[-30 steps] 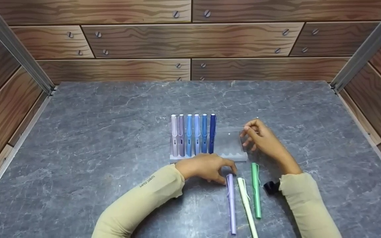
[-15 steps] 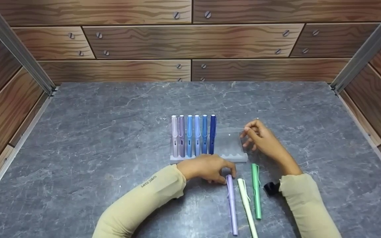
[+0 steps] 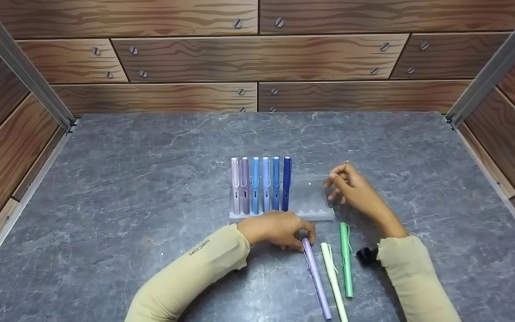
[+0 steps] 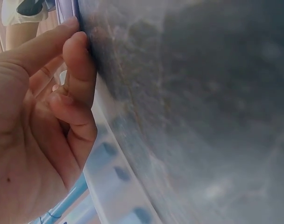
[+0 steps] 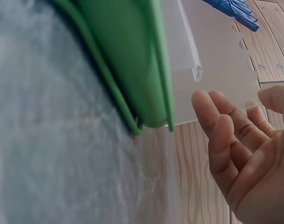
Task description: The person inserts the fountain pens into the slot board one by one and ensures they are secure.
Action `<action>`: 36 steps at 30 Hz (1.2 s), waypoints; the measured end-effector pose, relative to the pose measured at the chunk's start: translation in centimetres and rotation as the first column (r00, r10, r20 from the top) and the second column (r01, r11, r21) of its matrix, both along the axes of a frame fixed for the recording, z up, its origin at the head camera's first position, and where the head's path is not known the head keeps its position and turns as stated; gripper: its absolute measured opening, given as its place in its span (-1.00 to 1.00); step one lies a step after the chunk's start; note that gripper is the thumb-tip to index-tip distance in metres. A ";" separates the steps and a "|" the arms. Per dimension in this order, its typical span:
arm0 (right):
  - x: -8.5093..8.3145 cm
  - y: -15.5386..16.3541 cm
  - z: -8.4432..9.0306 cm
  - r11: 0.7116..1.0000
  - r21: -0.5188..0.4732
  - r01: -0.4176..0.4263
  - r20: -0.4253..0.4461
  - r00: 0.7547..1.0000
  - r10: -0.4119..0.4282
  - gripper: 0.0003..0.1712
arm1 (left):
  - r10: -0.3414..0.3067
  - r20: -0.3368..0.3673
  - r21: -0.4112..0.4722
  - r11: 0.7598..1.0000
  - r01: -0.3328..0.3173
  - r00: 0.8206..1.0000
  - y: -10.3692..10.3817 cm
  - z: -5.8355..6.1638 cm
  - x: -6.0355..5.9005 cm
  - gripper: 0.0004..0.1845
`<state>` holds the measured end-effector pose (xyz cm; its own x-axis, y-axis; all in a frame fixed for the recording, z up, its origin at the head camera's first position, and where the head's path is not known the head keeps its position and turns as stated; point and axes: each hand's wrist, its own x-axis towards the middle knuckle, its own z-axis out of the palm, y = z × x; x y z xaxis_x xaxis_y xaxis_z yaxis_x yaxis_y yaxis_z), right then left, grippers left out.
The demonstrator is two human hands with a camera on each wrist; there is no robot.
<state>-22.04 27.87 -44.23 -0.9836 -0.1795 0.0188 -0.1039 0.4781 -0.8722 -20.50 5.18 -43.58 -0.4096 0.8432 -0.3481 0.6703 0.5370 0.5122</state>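
My left hand (image 3: 280,229) pinches the near-rack end of a lavender pen (image 3: 318,286) between thumb and fingers; in the left wrist view only a strip of the lavender pen (image 4: 66,10) shows beyond the fingertips. Just behind this hand stands a clear pen rack (image 3: 310,194), with purple and blue pens (image 3: 266,185) upright in its left part. At the rack's right edge is my right hand (image 3: 350,185), fingers loosely bent, fingertips right at the clear panel. The right wrist view shows that hand (image 5: 254,154) beside the panel (image 5: 216,51).
A pale green pen (image 3: 334,281) and a green pen (image 3: 346,259) lie on the grey marbled table (image 3: 150,179), right of the lavender one. A black wrist mount (image 3: 367,256) sits by my right sleeve (image 3: 411,273). Wood-patterned walls (image 3: 257,58) enclose the table.
My left fingers have closed on the lavender pen's upper end and shifted slightly left. The pen has turned, its lower end swinging to the right. My right hand stays in place.
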 end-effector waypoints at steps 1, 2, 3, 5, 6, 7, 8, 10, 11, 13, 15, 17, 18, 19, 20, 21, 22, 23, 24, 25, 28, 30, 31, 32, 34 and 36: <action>0.0 0.0 0.0 1.000 0.001 0.002 -0.001 1.000 -0.002 -0.67 | -0.004 -0.005 -0.003 1.000 0.004 1.000 0.0 0.0 0.0 -0.81; 0.0 0.0 0.0 1.000 0.002 0.003 -0.002 1.000 -0.003 -0.67 | -0.008 -0.009 -0.004 1.000 0.008 1.000 0.0 0.0 0.0 -0.81; 0.0 0.0 0.0 1.000 0.002 0.005 -0.002 1.000 -0.005 -0.67 | -0.011 -0.011 -0.003 1.000 0.011 1.000 0.0 0.1 0.1 -0.82; 0.0 0.0 0.0 1.000 0.002 0.003 -0.001 1.000 -0.003 -0.67 | -0.019 -0.015 0.003 1.000 0.019 1.000 -0.1 0.1 0.1 -0.83; 0.0 0.0 0.0 1.000 0.002 0.001 -0.001 1.000 -0.001 -0.66 | -0.021 -0.019 0.004 1.000 0.021 1.000 -0.2 0.1 0.1 -0.83; 0.0 0.0 0.0 1.000 0.002 -0.001 -0.003 1.000 0.001 -0.66 | -0.023 -0.019 0.007 1.000 0.024 1.000 -0.3 0.1 0.1 -0.84; 0.1 0.0 0.0 1.000 0.000 -0.004 -0.003 1.000 0.004 -0.65 | -0.026 -0.016 0.011 1.000 0.027 1.000 -0.3 0.1 0.1 -0.84; 0.1 -0.1 0.0 1.000 -0.003 -0.008 -0.003 1.000 0.008 -0.65 | -0.034 -0.005 0.021 0.999 0.034 0.999 -0.6 0.1 0.0 -0.83; 0.1 -0.1 0.0 1.000 -0.006 -0.008 -0.004 1.000 0.008 -0.65 | -0.033 0.003 0.028 0.999 0.033 0.999 -0.7 0.1 0.0 -0.83; 0.1 -0.1 -0.1 1.000 -0.010 -0.006 -0.002 1.000 0.006 -0.66 | -0.033 0.023 0.041 0.999 0.032 0.999 -1.0 0.1 0.0 -0.83; 0.1 -0.2 -0.1 1.000 -0.015 -0.007 0.002 1.000 0.007 -0.67 | -0.030 0.049 0.057 0.998 0.027 0.998 -1.4 0.1 0.0 -0.82; 0.0 -0.3 -0.2 1.000 -0.019 -0.005 0.005 1.000 0.006 -0.67 | -0.027 0.070 0.079 0.997 0.021 0.997 -1.7 0.2 0.0 -0.82; 0.0 -0.3 -0.2 1.000 -0.021 -0.006 0.006 1.000 0.006 -0.66 | -0.028 0.085 0.093 0.995 0.020 0.996 -1.9 0.2 0.0 -0.81; 0.0 -0.3 -0.2 1.000 -0.022 -0.005 0.008 1.000 0.005 -0.67 | -0.030 0.098 0.107 0.994 0.020 0.995 -2.0 0.2 0.0 -0.81; 0.0 -0.3 -0.2 1.000 -0.023 -0.003 0.011 1.000 0.003 -0.67 | -0.035 0.115 0.125 0.992 0.020 0.993 -2.2 0.3 0.0 -0.81; 0.0 -0.3 -0.2 1.000 -0.024 -0.001 0.014 1.000 0.001 -0.67 | -0.039 0.130 0.143 0.990 0.021 0.991 -2.3 0.4 0.0 -0.81; 0.0 -0.2 -0.2 1.000 -0.023 0.001 0.015 1.000 0.000 -0.67 | -0.041 0.150 0.160 0.987 0.016 0.988 -2.4 0.4 0.0 -0.81; 0.0 -0.2 -0.1 1.000 -0.023 0.003 0.017 1.000 -0.003 -0.68 | -0.043 0.170 0.176 0.984 0.013 0.985 -2.4 0.5 0.0 -0.81; 0.0 -0.2 -0.1 1.000 -0.023 0.004 0.017 1.000 -0.003 -0.68 | -0.044 0.198 0.192 0.981 0.006 0.979 -2.5 0.6 0.1 -0.81; 0.0 -0.2 -0.1 1.000 -0.021 0.004 0.016 1.000 -0.004 -0.68 | -0.044 0.229 0.205 0.979 -0.004 0.972 -2.5 0.7 0.1 -0.81; 0.0 -0.1 0.0 1.000 -0.021 0.001 0.010 1.000 -0.001 -0.67 | -0.049 0.314 0.244 0.969 -0.031 0.948 -2.5 1.0 0.2 -0.80; 0.0 -0.1 0.0 1.000 -0.024 0.001 0.008 1.000 0.000 -0.68 | -0.061 0.348 0.266 0.963 -0.037 0.935 -2.6 1.3 0.3 -0.80; 0.0 -0.1 0.0 1.000 -0.024 0.001 0.007 1.000 0.000 -0.68 | -0.067 0.359 0.278 0.960 -0.038 0.931 -2.6 1.4 0.3 -0.80; 0.0 -0.1 0.0 1.000 -0.024 0.001 0.007 1.000 -0.001 -0.68 | -0.075 0.365 0.289 0.957 -0.037 0.928 -2.6 1.5 0.3 -0.79; 0.0 -0.1 0.1 1.000 -0.021 0.002 0.005 1.000 -0.002 -0.68 | -0.087 0.366 0.311 0.950 -0.034 0.926 -2.6 1.7 0.4 -0.79; 0.0 0.0 0.0 1.000 -0.015 0.004 0.005 1.000 -0.004 -0.68 | -0.097 0.365 0.333 0.942 -0.033 0.926 -2.7 1.8 0.4 -0.79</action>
